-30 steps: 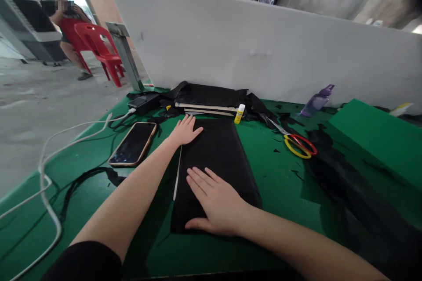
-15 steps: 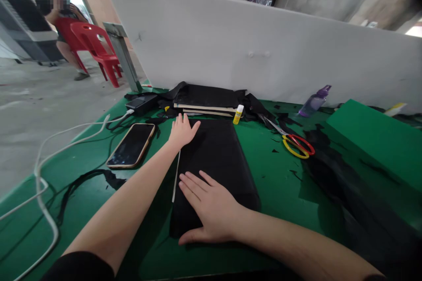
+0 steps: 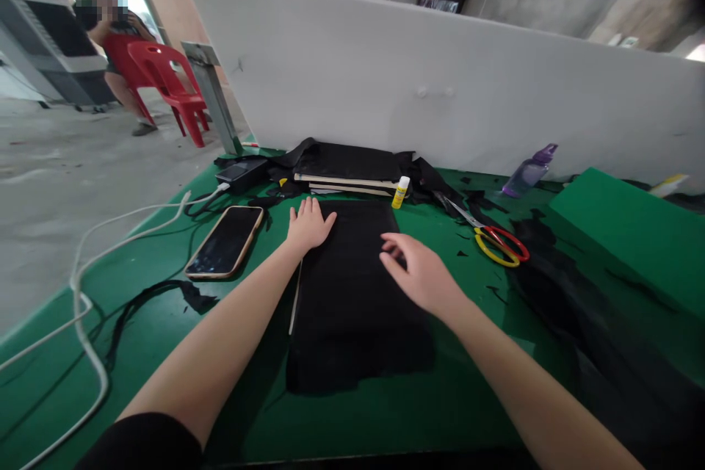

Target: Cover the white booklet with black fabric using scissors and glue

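A black cloth [image 3: 352, 308] lies over something flat, and a thin pale edge [image 3: 296, 301] shows along its left side. At the far left corner my left hand [image 3: 309, 226] rests flat on it, fingers stretched out and thumb apart. My right hand [image 3: 418, 272] hovers by the cloth's right edge with fingers loosely bent and the thumb apart; I see nothing in it. Just beyond the cloth stands a yellow glue stick [image 3: 400, 192] with a white cap. Scissors [image 3: 490, 233] with red and yellow handles lie to the right, their blades open.
A phone [image 3: 225, 242] lies left of my forearm, near a white cable [image 3: 82, 294] and a black adapter [image 3: 242, 175]. Black-covered books [image 3: 352, 161] sit at the back below a white partition [image 3: 341, 66]. Rightward are a purple bottle [image 3: 529, 175], a green box [image 3: 633, 228] and black cloth scraps.
My right hand has lifted off the near part of the cloth and moved away from me and right, its fingers bending. My left hand stays pressed on the far corner.
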Motion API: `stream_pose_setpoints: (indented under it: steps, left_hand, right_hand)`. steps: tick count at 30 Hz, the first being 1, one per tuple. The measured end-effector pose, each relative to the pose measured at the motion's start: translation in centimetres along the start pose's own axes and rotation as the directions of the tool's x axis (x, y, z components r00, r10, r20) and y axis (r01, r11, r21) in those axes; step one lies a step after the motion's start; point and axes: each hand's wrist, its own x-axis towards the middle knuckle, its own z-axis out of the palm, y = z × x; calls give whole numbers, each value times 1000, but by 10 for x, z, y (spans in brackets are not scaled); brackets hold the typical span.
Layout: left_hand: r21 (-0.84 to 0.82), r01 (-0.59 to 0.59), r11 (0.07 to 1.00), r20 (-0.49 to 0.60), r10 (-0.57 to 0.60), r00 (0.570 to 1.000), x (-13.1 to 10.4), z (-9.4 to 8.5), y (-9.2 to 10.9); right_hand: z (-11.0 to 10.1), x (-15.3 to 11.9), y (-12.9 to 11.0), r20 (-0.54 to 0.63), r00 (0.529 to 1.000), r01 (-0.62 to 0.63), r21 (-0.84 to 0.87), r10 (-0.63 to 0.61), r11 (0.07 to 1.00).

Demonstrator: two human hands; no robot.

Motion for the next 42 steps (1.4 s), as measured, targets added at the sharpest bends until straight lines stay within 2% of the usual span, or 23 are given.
stream_pose_setpoints:
  steps: [2, 3, 5, 8, 10, 11, 12, 14, 16, 18, 24, 30, 33, 35, 37, 40, 42]
  left_hand:
    - [-9, 0, 1000, 3, 0, 1000, 0, 0, 0]
    - [-13, 1, 1000, 4, -1, 1000, -1, -1, 0]
    - [-18, 4, 1000, 3, -4, 1000, -1, -1, 0]
    - [-22, 7, 1000, 3, -7, 1000, -1, -1, 0]
    - [-22, 11, 1000, 3, -10, 1000, 0, -1, 0]
    - [-21, 12, 1000, 4, -12, 1000, 0, -1, 0]
    - [-20, 14, 1000, 3, -13, 1000, 0, -1, 0]
    - [-19, 16, 1000, 1, -16, 1000, 0, -1, 1]
    - [-18, 17, 1000, -2, -17, 1000, 0, -1, 0]
    - [-18, 18, 1000, -3, -18, 1000, 0, -1, 0]
    - [-19, 14, 1000, 6, -14, 1000, 1, -1, -2]
    - [-12, 12, 1000, 14, -12, 1000, 3, -1, -7]
    - [-9, 11, 1000, 17, -10, 1000, 3, -2, -9]
    - [-6, 10, 1000, 21, -10, 1000, 3, -3, -10]
    - [-4, 10, 1000, 23, -10, 1000, 2, -4, -12]
    - [-3, 8, 1000, 21, -8, 1000, 2, -4, -13]
    - [-3, 4, 1000, 20, -4, 1000, 1, -4, -13]
  right_hand:
    - [1, 0, 25, -54, 989, -148, -256, 139, 955]
    - [3, -1, 34, -45, 986, -169, -330, 164, 929]
    - [9, -5, 45, -2, 987, -152, -366, 163, 918]
    - [15, -6, 48, 26, 982, -177, -194, 186, 965]
    - [16, -4, 46, 25, 960, -281, 61, 280, 958]
    - [14, -3, 44, 46, 939, -341, 232, 340, 911]
    - [12, -1, 43, 94, 914, -396, 407, 394, 823]
    - [7, 0, 39, 232, 865, -473, 675, 445, 567]
    - [2, -1, 37, 348, 835, -508, 784, 426, 356]
    - [-2, -3, 35, 404, 831, -523, 803, 383, 286]
    - [-1, -5, 35, 447, 843, -536, 742, 299, 404]
    - [3, -4, 35, 449, 838, -541, 758, 311, 365]
    - [4, -4, 33, 410, 842, -526, 766, 350, 369]
    - [6, -4, 32, 350, 854, -504, 741, 386, 443]
    - [8, -4, 33, 277, 873, -473, 682, 402, 558]
    - [13, -5, 36, 172, 909, -410, 543, 381, 733]
    - [15, -5, 38, 129, 922, -383, 457, 366, 803]
